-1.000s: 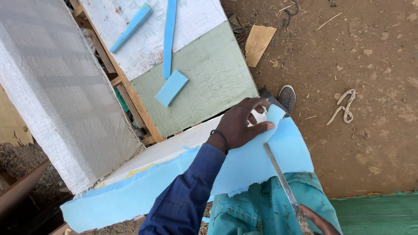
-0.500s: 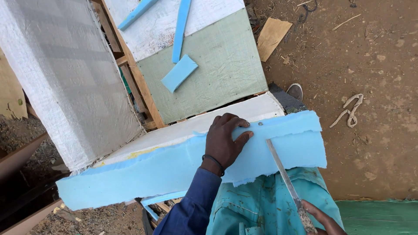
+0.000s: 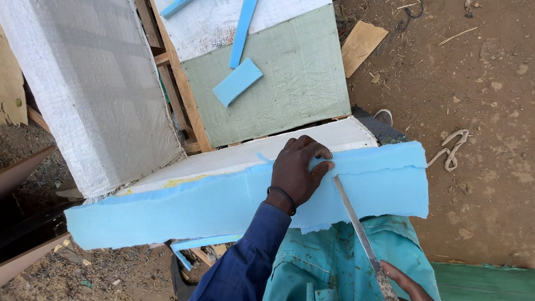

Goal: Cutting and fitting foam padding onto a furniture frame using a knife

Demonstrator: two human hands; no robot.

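A long sleeve of dark navy blue cloth is worn on the left arm, which is seen from the bottom centre of the frame up to the middle. At the wrist, a thin black band is worn just above the sleeve end. The left hand is bare, without a glove. Below it, in the lower centre, teal-green work trousers are seen, marked with dark stains and with visible seams. Of the right hand only a small bare part is shown at the bottom edge, and no sleeve can be seen there.
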